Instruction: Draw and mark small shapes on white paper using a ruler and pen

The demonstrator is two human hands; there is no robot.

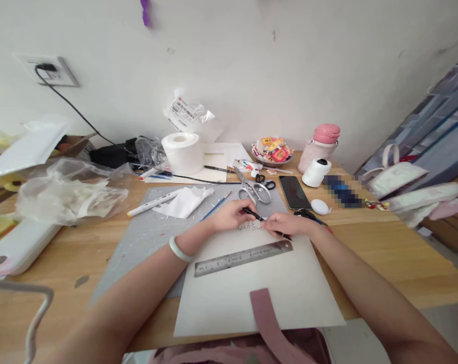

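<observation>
Over the top of a white paper sheet (252, 303), my two hands meet at a black pen (256, 215). My left hand (232, 216) has its fingers closed round the upper left part of the pen. The fingers of my right hand (285, 224) are closed on its lower right part, and a dark tip points out below them. Small black drawn marks (247, 226) show on the paper between the hands. A metal ruler (242, 258) lies slanted across the sheet, just below my hands.
A grey cutting mat (126, 253) lies under the paper. Beyond my hands are scissors (255, 189), a phone (294, 192), a paper roll (182, 154), a candy bowl (272, 151) and a pink bottle (320, 146). Plastic bags (65, 192) are at the left.
</observation>
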